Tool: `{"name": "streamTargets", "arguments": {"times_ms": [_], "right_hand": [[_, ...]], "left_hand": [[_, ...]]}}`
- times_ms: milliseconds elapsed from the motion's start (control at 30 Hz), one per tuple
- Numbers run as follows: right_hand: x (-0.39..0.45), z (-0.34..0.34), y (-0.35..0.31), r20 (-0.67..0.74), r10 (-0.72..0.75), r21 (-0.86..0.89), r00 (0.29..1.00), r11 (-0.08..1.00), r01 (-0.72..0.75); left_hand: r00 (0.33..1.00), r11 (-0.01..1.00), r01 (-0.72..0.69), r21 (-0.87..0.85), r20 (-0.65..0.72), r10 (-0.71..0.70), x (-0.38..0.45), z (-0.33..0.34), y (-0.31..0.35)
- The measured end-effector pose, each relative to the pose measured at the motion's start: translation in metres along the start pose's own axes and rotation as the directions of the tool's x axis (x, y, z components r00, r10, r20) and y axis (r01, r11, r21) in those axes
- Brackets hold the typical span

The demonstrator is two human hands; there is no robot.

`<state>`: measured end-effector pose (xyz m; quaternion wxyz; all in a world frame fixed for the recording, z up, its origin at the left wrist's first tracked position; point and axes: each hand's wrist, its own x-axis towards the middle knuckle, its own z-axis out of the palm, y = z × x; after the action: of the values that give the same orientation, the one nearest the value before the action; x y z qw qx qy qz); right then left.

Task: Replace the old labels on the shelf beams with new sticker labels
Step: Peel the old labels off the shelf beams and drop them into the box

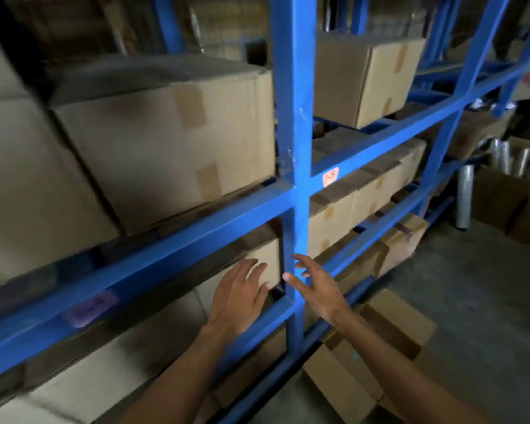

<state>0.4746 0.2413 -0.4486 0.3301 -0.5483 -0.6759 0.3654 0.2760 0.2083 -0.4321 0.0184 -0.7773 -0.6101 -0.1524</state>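
A blue painted steel rack [294, 148] of square-edged posts and flat beams fills the view, its bays packed with matte brown cardboard cartons [166, 142] sealed with tan tape. At four o'clock, grey concrete floor [471, 301] lies open beside the rack, with flattened cardboard [380, 347] on it at five o'clock. At three o'clock stand shiny clear film rolls [465, 197]. On the upper beam at one o'clock sits a small orange-red rectangular sticker label [331, 176]; a blurred purple rectangular label [89, 306] sits on the lower beam at eight o'clock. The left hand [242, 298], at six o'clock, lies flat with fingers spread on a carton face; the right hand [315, 289], empty and splayed, reaches just beside the upright post.
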Motion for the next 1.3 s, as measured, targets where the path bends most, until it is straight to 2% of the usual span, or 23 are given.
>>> {"name": "streamTargets", "arguments": {"times_ms": [100,200,333,400,533,633,700,867,1033,1300], "right_hand": [[-0.017,0.026,-0.055,-0.066,-0.144,0.112,0.987,0.982,0.151],[-0.034,0.060,-0.102,-0.124,-0.265,0.186,0.956,0.940,0.285],[-0.053,0.111,-0.150,-0.140,-0.396,0.200,0.908,0.886,0.417],[-0.060,0.133,-0.164,-0.131,-0.430,0.216,0.893,0.867,0.449],[-0.067,0.177,-0.187,-0.132,-0.517,0.179,0.846,0.827,0.533],[-0.065,0.199,-0.197,-0.145,-0.519,0.135,0.843,0.833,0.536],[-0.064,0.206,-0.199,-0.193,-0.506,0.101,0.841,0.842,0.530],[-0.057,0.208,-0.198,-0.308,-0.587,0.031,0.749,0.780,0.625],[-0.049,0.206,-0.199,-0.347,-0.632,0.002,0.693,0.739,0.674],[-0.055,0.195,-0.198,-0.250,-0.629,0.097,0.736,0.740,0.666]], "left_hand": [[0.988,1.000,-0.016,0.006,-0.157,0.017,-0.034,-0.047,-0.011],[0.947,0.996,0.007,0.086,-0.322,0.021,-0.076,-0.084,-0.029],[0.837,0.965,0.185,0.187,-0.545,-0.054,-0.129,-0.117,-0.071],[0.803,0.932,0.287,0.223,-0.587,-0.107,-0.147,-0.126,-0.090],[0.749,0.838,0.511,0.191,-0.577,-0.324,-0.179,-0.139,-0.127],[0.732,0.774,0.600,0.202,-0.529,-0.429,-0.187,-0.141,-0.146],[0.747,0.761,0.604,0.238,-0.500,-0.437,-0.188,-0.140,-0.151],[0.738,0.747,0.614,0.255,-0.521,-0.429,-0.187,-0.134,-0.153],[0.741,0.741,0.609,0.283,-0.535,-0.406,-0.186,-0.131,-0.157],[0.748,0.738,0.604,0.301,-0.533,-0.395,-0.187,-0.131,-0.157]]}}
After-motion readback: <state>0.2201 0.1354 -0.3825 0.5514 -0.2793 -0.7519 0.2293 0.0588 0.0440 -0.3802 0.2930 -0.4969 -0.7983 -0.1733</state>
